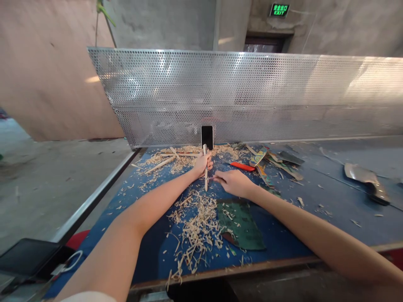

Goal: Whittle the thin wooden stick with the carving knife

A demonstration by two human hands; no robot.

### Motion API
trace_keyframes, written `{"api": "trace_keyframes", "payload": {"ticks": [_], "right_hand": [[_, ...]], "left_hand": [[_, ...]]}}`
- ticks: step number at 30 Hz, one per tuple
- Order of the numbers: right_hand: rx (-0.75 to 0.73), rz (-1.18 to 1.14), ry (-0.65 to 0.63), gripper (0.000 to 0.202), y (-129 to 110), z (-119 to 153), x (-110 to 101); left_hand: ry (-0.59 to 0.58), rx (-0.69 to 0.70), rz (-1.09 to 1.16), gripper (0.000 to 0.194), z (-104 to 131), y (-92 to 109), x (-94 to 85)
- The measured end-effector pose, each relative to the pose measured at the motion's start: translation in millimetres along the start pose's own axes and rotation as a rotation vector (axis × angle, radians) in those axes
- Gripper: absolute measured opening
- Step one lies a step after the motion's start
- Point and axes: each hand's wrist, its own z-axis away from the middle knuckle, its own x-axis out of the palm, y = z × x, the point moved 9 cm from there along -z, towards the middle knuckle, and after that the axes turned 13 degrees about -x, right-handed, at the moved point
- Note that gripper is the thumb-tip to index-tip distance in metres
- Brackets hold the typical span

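Observation:
My left hand [203,164] is closed around a pale wooden stick [206,183], held nearly upright over the blue table. To its right, my right hand [231,182] pinches a thin pinkish tool [211,179], whose tip meets the lower part of the stick; its exact shape is too small to tell. Curled wood shavings [200,226] lie below both hands. A dark green sheet [241,224] rests under my right forearm's left side. Behind the stick stands a phone [207,136] with a dark screen.
An orange-red knife handle [242,166] lies right of the phone, beside patterned scraps [267,163]. Wooden strips [162,164] lie back left. A perforated metal panel [195,96] borders the blue table [147,260]. A shiny metal object [362,174] sits at right.

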Motion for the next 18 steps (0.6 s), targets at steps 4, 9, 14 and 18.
{"api": "trace_keyframes", "payload": {"ticks": [4,9,14,18], "right_hand": [[0.048,-0.049,0.068,0.026,15.3,0.8,4.3],[0.106,-0.231,0.155,0.026,24.5,1.8,2.7],[0.097,-0.423,0.322,0.025,19.9,5.8,-9.7],[0.101,-0.554,0.432,0.035,30.6,6.8,-17.6]], "left_hand": [[0.012,0.013,0.001,0.040,-0.3,1.0,1.2],[-0.007,-0.042,-0.005,0.034,-1.7,-2.1,3.6],[-0.015,0.001,-0.073,0.032,-2.9,-1.3,3.5],[0.004,0.002,-0.094,0.035,-3.7,-2.7,0.9]]}}
